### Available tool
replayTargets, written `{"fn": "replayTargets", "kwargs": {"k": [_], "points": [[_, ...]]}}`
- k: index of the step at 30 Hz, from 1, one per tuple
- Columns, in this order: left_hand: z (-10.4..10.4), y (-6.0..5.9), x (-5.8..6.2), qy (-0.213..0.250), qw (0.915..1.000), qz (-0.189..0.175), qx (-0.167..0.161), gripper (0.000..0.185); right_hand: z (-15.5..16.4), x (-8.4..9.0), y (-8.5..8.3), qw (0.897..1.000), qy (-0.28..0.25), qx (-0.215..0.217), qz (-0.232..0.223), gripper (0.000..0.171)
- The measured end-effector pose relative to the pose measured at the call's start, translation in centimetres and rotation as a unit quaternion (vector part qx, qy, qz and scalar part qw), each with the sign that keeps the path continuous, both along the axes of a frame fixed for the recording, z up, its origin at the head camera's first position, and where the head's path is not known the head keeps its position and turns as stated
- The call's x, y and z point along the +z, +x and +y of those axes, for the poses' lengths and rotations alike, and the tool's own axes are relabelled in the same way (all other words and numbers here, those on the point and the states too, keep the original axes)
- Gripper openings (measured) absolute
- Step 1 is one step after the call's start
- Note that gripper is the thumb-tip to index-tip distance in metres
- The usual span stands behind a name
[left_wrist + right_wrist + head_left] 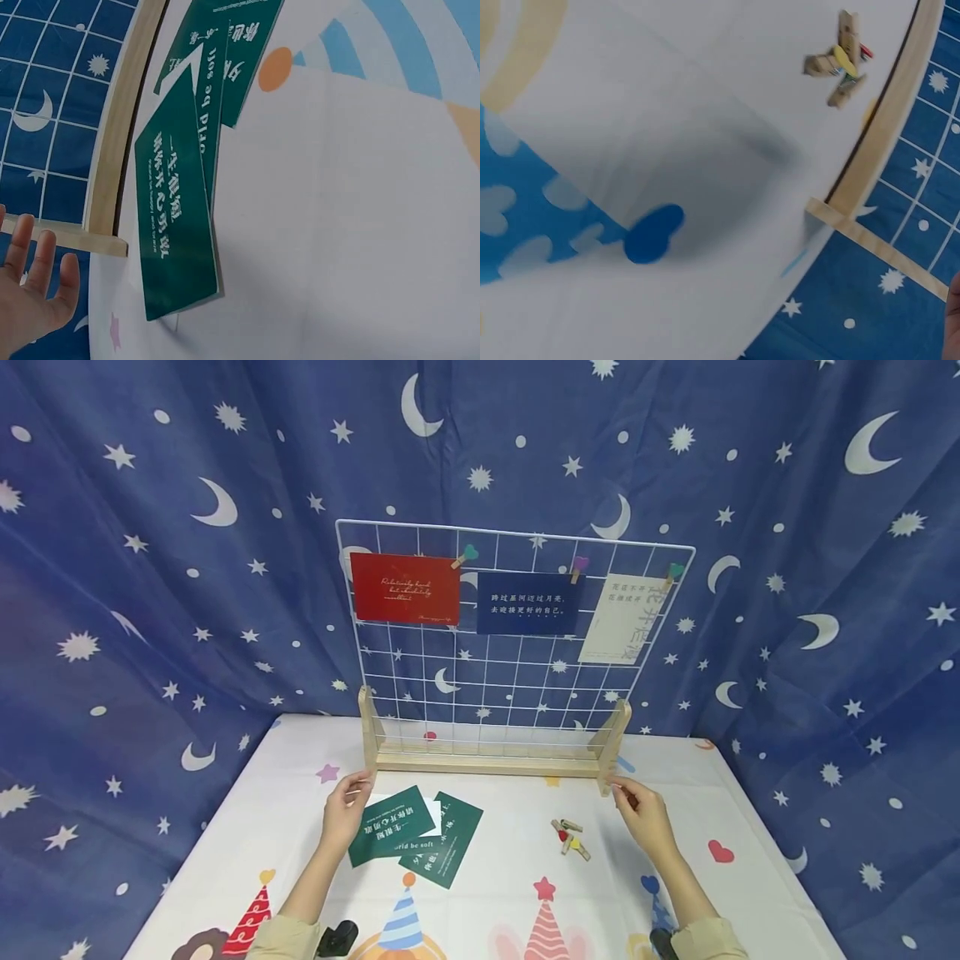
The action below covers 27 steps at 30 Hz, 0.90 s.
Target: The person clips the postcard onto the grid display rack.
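left hand (347, 812) hovers loose-fingered, holding nothing, beside the green printed cards (392, 837); right hand (643, 817), fingers loosely bent and empty, sits by the white wire grid's wooden stand (491, 758) near the desk's back edge.

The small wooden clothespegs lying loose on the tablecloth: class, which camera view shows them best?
The right wrist view: the small wooden clothespegs appear closest there, their yellow and red decorations distinguishable. The head view shows them tiny, left of the right hand. The left wrist view misses them.
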State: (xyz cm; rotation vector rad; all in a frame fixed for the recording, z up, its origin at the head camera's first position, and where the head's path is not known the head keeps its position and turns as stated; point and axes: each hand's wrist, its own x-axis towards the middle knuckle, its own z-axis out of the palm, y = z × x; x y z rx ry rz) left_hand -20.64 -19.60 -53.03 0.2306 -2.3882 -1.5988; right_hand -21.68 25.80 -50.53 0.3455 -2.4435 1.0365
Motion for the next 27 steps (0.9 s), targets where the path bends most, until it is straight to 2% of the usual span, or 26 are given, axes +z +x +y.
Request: {"fn": "replayTargets", "kwargs": {"k": [5,15,21,24,27], "points": [[-0.3,0.3,-0.7,-0.023,0.9996,0.004,0.014,0.027,0.0,-0.5,0.1,1.000,0.006,-0.007,-0.022,0.017],[-1.5,-0.2,-2.0,-0.112,0.9933,0.001,-0.028,0.025,0.6,-1.6,0.0,0.999,0.019,-0.013,-0.043,0.016],[-2.7,-0.2,-2.9,-0.135,0.9899,-0.019,-0.037,0.028,0.8,-2.5,0.2,0.997,0.026,-0.013,-0.076,0.016],[-3.4,-0.1,-3.3,-0.158,0.9850,-0.038,-0.057,0.035,0.8,-3.1,0.2,0.996,0.030,-0.020,-0.078,0.016],[-4.1,0.1,-3.5,-0.198,0.9751,-0.057,-0.081,0.043,0.9,-3.7,0.2,0.996,0.035,-0.025,-0.079,0.015]]}}
